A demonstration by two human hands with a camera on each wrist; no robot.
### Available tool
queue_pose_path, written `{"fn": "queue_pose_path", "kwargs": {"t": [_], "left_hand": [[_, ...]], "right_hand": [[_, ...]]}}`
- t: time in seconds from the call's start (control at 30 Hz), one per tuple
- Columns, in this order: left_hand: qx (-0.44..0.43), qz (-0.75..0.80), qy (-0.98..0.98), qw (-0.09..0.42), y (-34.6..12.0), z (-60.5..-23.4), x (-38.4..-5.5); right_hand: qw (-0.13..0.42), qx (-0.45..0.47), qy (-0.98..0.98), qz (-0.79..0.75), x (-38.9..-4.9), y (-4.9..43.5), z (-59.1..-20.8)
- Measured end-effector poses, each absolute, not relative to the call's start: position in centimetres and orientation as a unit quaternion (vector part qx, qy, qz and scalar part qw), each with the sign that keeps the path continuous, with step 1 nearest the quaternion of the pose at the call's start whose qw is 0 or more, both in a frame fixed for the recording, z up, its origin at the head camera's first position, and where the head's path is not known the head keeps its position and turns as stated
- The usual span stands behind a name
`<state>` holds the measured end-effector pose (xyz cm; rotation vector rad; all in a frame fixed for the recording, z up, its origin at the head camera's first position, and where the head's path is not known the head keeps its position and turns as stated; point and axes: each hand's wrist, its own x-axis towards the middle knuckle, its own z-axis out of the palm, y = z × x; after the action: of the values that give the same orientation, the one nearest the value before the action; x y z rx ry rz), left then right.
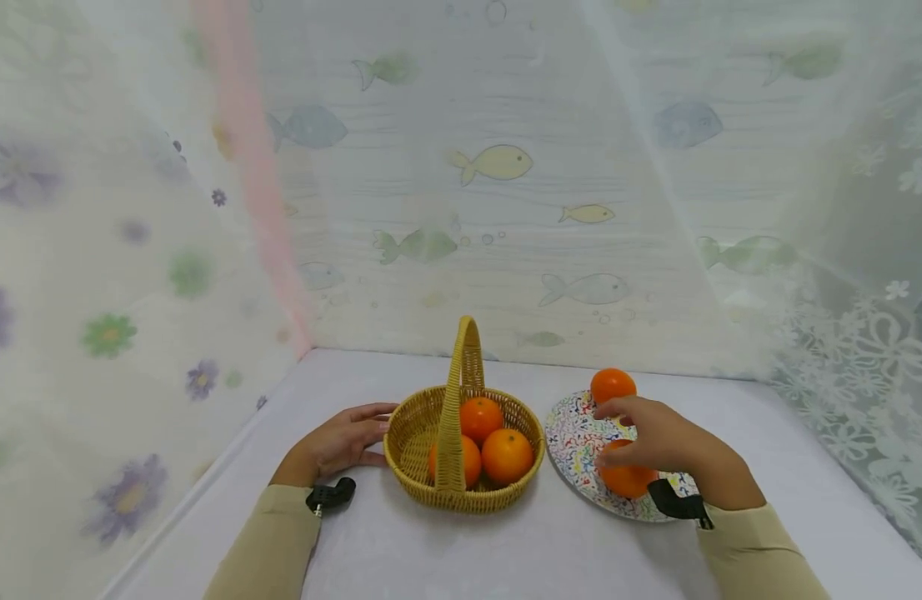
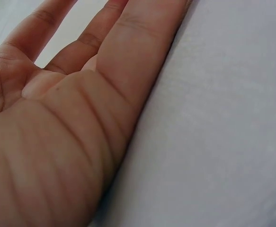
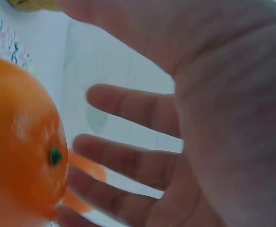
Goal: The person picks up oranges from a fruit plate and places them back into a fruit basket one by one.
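My left hand (image 1: 339, 446) rests on the table beside a yellow woven basket (image 1: 498, 502), its loosely extended fingertips right at the rim. Three oranges sit inside, toward the right: a rear orange (image 1: 481, 417), a front right orange (image 1: 509, 457) and one partly behind the handle (image 1: 451, 433). Over the speckled plate (image 1: 577, 462), my right hand (image 1: 671, 437) hovers with fingers spread around the near orange (image 1: 628, 483). That orange (image 3: 19, 142) shows a green stem spot in the right wrist view, with a gap to the palm. A second orange (image 1: 613, 384) sits at the plate's far edge.
A white cloth (image 1: 401, 550) covers the table. Behind it hangs a sheer curtain (image 1: 461, 250) printed with fish, and a flower-patterned curtain (image 1: 93, 400) runs along the left side. White lace flowers (image 1: 892, 350) hang at the right.
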<state>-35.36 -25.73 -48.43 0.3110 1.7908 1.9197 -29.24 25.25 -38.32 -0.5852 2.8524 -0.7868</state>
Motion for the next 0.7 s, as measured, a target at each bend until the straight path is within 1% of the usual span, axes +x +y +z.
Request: {"fn": "queue_pose_path", "kwargs": {"t": [0.1,0.17,0.47,0.7], "left_hand": [[0.113,0.703,0.659,0.243,-25.5,-48.5,-35.5],[0.106,0.705,0.659,0.241,-25.5,-48.5,-35.6],[0.101,0.711,0.653,0.242,-25.5,-48.4,-35.4],[0.108,0.709,0.654,0.241,-25.5,-48.4,-35.3]], "right_hand": [[0.097,-0.176,0.942,-0.267,-29.1,26.0,-38.2],[0.111,-0.171,0.941,-0.272,-29.0,26.5,-38.1],[0.146,-0.149,0.946,-0.248,-29.1,27.2,-38.8],[0.153,-0.141,0.950,-0.233,-29.1,27.2,-39.0]]}}
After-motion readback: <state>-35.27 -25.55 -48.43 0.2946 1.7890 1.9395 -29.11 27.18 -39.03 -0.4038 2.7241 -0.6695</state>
